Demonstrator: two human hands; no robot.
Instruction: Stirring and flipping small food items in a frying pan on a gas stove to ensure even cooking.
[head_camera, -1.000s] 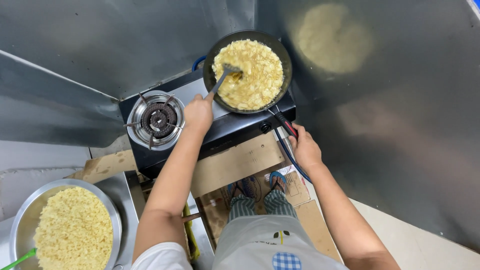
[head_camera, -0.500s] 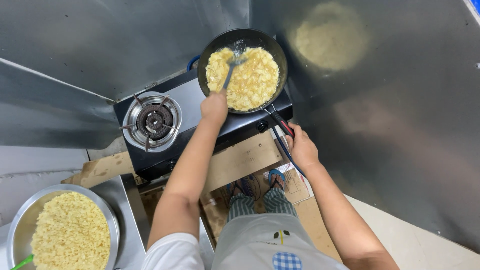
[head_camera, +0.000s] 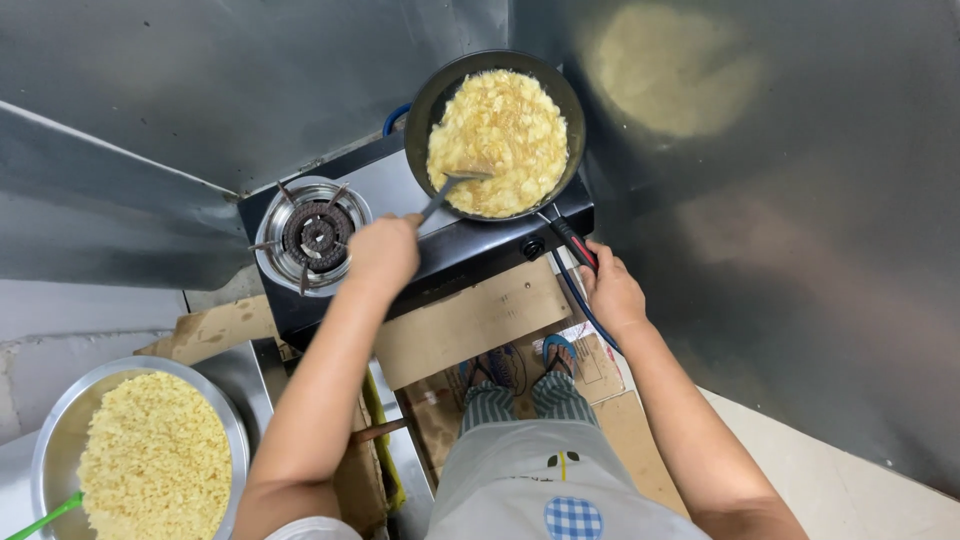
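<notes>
Stirring yellow food (head_camera: 500, 140) in upper-centre pan (head_camera: 425, 100), left hand (head_camera: 383, 252) clamped on spatula (head_camera: 447, 190), right hand (head_camera: 612, 292) gripping pan handle (head_camera: 573, 243); steadying needed next.

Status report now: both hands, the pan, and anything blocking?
Left hand gripping spatula, blade in the yellow food. Right hand on pan handle; pan on right burner. Nothing blocking; left burner bare.

Both arms are bare from the shoulder down, and the left hand (head_camera: 383, 250) and right hand (head_camera: 612, 292) wear no gloves or rings. A pale grey apron (head_camera: 545, 480) with a small blue-and-white checked patch (head_camera: 573, 519) covers the front. Below it show striped trousers (head_camera: 520, 400) and blue flip-flops (head_camera: 558, 350).
</notes>
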